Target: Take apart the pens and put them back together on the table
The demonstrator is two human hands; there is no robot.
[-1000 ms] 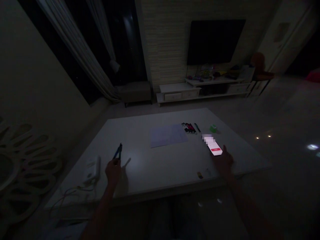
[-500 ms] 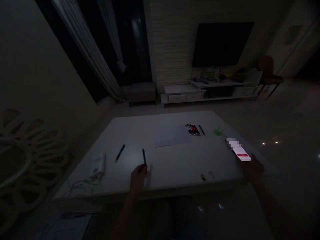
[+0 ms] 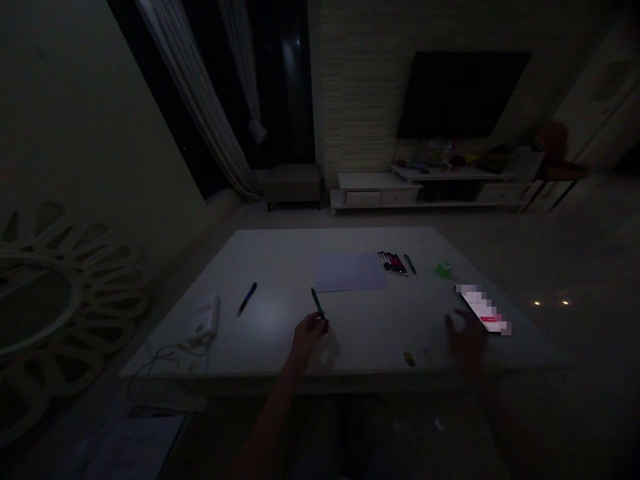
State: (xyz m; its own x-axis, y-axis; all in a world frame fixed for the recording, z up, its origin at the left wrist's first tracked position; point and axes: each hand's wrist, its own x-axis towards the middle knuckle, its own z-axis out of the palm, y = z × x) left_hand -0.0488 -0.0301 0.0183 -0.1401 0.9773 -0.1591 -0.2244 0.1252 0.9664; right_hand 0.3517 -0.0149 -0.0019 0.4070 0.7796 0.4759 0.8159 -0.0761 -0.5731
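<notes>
My left hand [image 3: 309,330] pinches a dark green pen [image 3: 317,301] by its near end, over the front middle of the white table [image 3: 280,260]. To the right, my right hand [image 3: 466,337] is off the phone, its fingers apart and holding nothing. The lit phone [image 3: 481,308] lies just beyond that hand. A blue pen [image 3: 247,299] rests left of my left hand. Farther back is a sheet of paper [image 3: 350,272], with several pens [image 3: 393,263] in a row at its right edge and another dark pen [image 3: 411,265] beside them.
A green object [image 3: 443,269] sits near the right edge. A small yellowish item [image 3: 409,359] lies at the front edge. On the left are a white box-like device [image 3: 204,319] and cables [image 3: 165,353]. Papers [image 3: 135,443] are low at left. The room is dark.
My left hand has moved right with the green pen. My right hand has let go of the phone and moved left; the phone stays on the table. The view has shifted slightly.
</notes>
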